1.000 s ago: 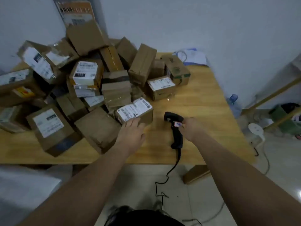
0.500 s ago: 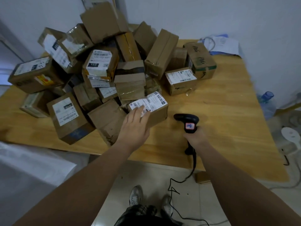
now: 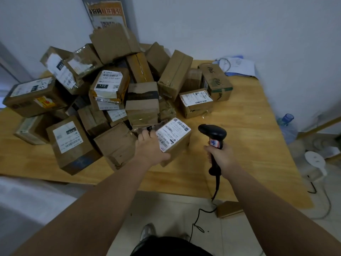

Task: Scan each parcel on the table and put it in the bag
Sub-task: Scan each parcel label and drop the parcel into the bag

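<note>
left hand [image 3: 150, 147] grips the labelled parcel [image 3: 173, 140] at the bench [image 3: 239, 145] front edge, right hand [image 3: 219, 156] wraps the barcode scanner [image 3: 214, 137], so i'd tilt the label toward the scanner head, steady.

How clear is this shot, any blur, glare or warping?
Head view: dim, even light, no hard glare; the wide lens warps the table edges; the parcel in the left hand has a smeared label, while the 122 label reads clearly.
</note>
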A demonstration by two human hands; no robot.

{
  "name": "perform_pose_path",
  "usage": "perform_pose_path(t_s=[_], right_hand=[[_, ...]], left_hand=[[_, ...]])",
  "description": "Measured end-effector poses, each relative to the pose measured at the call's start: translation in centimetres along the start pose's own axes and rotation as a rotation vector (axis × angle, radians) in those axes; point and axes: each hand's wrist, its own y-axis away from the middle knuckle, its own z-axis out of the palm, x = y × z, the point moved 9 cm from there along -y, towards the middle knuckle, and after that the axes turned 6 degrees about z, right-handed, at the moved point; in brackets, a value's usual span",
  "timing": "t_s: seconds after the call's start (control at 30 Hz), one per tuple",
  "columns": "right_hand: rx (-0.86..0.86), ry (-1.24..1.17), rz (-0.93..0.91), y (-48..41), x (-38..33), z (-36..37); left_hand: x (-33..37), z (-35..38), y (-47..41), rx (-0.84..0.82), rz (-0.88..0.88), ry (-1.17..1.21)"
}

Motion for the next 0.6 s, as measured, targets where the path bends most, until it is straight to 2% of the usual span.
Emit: perform_pose_path(t_s=[0.13,0.27,0.37,0.5,0.6], right_hand=[[0.006,-0.061,-0.054,0.9,-1.3,-0.1],[-0.013,-0.176,-0.066,1.5,-3.5,-0.6],[-0.117,-0.285,-0.014,2.2,-5.5,0.2],[-0.153,-0.296,0.044,2.9,-8.0,0.8],[-0.269,-0.301,0.097,3.6,-9.1,2.2]], left_hand=[[1.9,0.3,1.0,0.027,0.114,0.254],[2.2,-2.4,1.8,0.188,0.251,0.391],[2.4,-5.1,2.3,0.275,0.389,0.298],[3.4,-7.7,2.8,0.277,0.509,0.128],[4.0,-8.8,2.7,0.285,0.554,0.086]])
